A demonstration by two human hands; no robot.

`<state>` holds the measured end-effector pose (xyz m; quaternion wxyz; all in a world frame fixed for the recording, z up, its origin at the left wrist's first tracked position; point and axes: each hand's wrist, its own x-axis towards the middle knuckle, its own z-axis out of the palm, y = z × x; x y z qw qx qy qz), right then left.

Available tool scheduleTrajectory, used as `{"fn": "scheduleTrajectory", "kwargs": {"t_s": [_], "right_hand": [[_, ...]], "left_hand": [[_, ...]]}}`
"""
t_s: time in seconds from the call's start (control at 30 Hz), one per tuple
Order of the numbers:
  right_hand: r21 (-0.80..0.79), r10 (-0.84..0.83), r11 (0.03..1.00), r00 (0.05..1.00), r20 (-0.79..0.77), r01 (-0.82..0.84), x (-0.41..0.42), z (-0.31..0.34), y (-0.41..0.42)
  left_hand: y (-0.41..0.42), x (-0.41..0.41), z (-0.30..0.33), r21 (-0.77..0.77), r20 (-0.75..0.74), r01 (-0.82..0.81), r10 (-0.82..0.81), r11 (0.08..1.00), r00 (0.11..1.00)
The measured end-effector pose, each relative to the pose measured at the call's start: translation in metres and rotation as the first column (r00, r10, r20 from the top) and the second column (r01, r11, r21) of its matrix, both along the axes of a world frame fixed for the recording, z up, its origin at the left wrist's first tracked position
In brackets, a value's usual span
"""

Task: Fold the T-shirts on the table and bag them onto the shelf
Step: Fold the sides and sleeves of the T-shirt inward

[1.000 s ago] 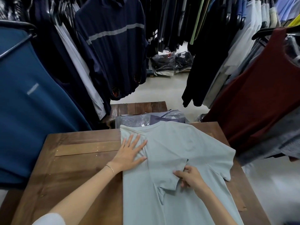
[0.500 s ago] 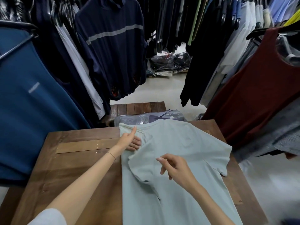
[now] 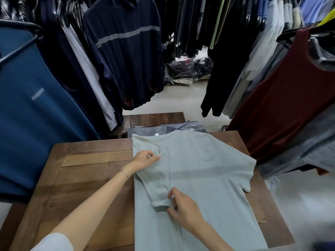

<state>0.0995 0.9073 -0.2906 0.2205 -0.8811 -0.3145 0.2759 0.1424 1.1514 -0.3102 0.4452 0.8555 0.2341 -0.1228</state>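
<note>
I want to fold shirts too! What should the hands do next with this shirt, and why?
Probably press the folded left sleeve flat. The left hand pinches the T-shirt near the shoulder, the right hand pinches the sleeve's hem, and the right sleeve lies unfolded.

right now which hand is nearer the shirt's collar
Left. The left hand pinches the pale green T-shirt just below its collar. The right hand grips the folded sleeve hem, well down the shirt toward the person.
</note>
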Motion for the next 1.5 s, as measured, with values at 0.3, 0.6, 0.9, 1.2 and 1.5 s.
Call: {"fn": "scheduleTrajectory", "kwargs": {"t_s": [0.3, 0.6, 0.9, 1.2, 1.5], "right_hand": [[0.058, -0.199, 0.979, 0.978, 0.065, 0.196, -0.014, -0.013, -0.023], [0.080, -0.129, 0.990, 0.962, 0.240, 0.113, -0.015, -0.007, -0.016], [0.023, 0.020, 0.999, 0.851, 0.525, -0.038, -0.023, -0.022, -0.039], [0.228, -0.117, 0.973, 0.898, 0.424, 0.019, -0.004, -0.016, -0.015], [-0.221, 0.158, 0.972, 0.922, 0.353, -0.081, -0.005, -0.040, 0.014]], "left_hand": [[0.004, 0.011, 0.001, 0.097, -0.047, 0.086, -0.082, 0.992, 0.996], [-0.028, 0.048, 0.005, 0.204, 0.060, 0.082, -0.096, 0.976, 0.994], [-0.027, 0.057, -0.008, 0.046, 0.116, 0.051, -0.056, 0.998, 0.992], [-0.046, -0.001, -0.010, 0.482, 0.408, -0.009, -0.215, 0.876, 0.887], [-0.028, -0.021, -0.025, 0.505, -0.126, 0.194, -0.151, 0.841, 0.981]]}}
